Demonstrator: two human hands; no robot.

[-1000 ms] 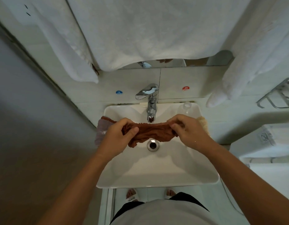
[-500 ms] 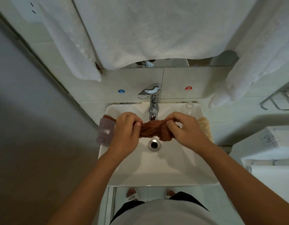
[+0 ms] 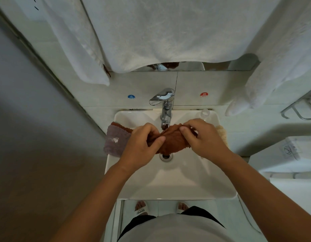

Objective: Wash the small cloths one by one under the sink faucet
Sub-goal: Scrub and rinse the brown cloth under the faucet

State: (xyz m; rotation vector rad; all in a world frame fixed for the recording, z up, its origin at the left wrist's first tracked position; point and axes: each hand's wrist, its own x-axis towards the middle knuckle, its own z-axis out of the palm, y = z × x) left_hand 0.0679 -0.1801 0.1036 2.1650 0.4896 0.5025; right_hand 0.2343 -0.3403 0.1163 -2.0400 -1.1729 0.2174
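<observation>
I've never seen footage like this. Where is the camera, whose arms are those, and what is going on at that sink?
There is no machine here. A person wears a wide-angle camera on the head, so you look down along both arms. The left hand and right hand both grip a brown cloth, bunched between them just below the spout of the chrome faucet, above the drain of the white sink. I cannot tell whether water is running. On the sink's left rim lies a mauve cloth with another brown cloth behind it; on the right rim a cream cloth peeks out behind the right hand. White towels hang above.
</observation>
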